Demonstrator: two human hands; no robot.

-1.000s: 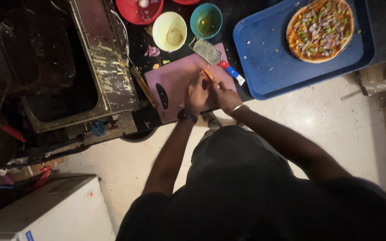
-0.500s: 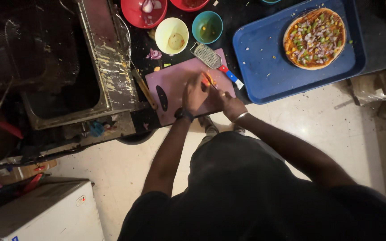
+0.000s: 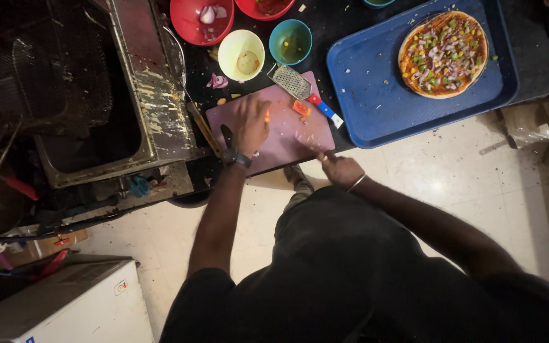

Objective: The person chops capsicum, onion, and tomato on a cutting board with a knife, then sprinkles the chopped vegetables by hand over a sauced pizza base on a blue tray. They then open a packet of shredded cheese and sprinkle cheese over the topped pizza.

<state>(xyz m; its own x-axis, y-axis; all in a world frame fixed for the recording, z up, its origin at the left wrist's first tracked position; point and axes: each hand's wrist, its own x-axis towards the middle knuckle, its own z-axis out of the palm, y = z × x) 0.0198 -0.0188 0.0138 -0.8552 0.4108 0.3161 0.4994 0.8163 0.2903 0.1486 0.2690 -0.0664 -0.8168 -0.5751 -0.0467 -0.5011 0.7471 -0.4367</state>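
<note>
A small orange piece (image 3: 267, 116) is being pinched in the fingers of the left hand (image 3: 249, 124) over the pink cutting board (image 3: 287, 136). The right hand (image 3: 340, 168), loosely curled and empty, is being rested at the board's near edge. A grater (image 3: 290, 81) and a blue tray (image 3: 376, 95) with a pizza (image 3: 443, 54) are lying beyond.

The person wears a black short-sleeved shirt (image 3: 351, 279), and both forearms are bare. A dark wristwatch (image 3: 236, 158) circles the left wrist. A thin silver bangle (image 3: 356, 183) sits on the right wrist.
</note>
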